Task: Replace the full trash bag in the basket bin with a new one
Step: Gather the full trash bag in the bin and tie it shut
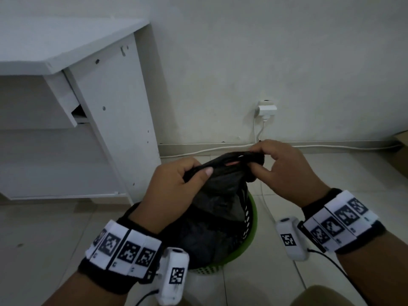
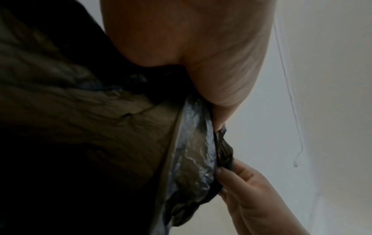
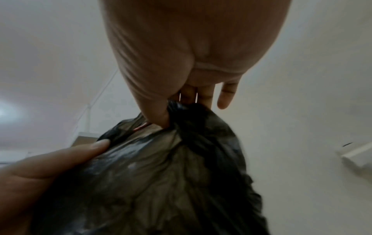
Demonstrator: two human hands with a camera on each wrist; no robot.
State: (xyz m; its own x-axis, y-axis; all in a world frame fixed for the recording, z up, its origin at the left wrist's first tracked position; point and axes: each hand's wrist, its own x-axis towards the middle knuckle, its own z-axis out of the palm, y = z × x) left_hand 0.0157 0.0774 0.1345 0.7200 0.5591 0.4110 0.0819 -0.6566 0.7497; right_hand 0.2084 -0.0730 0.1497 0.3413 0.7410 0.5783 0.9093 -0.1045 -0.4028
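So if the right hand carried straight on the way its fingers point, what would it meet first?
Probably the left hand. The right hand pinches the black trash bag at its gathered top and points across it toward the other hand, though depth is hard to judge.
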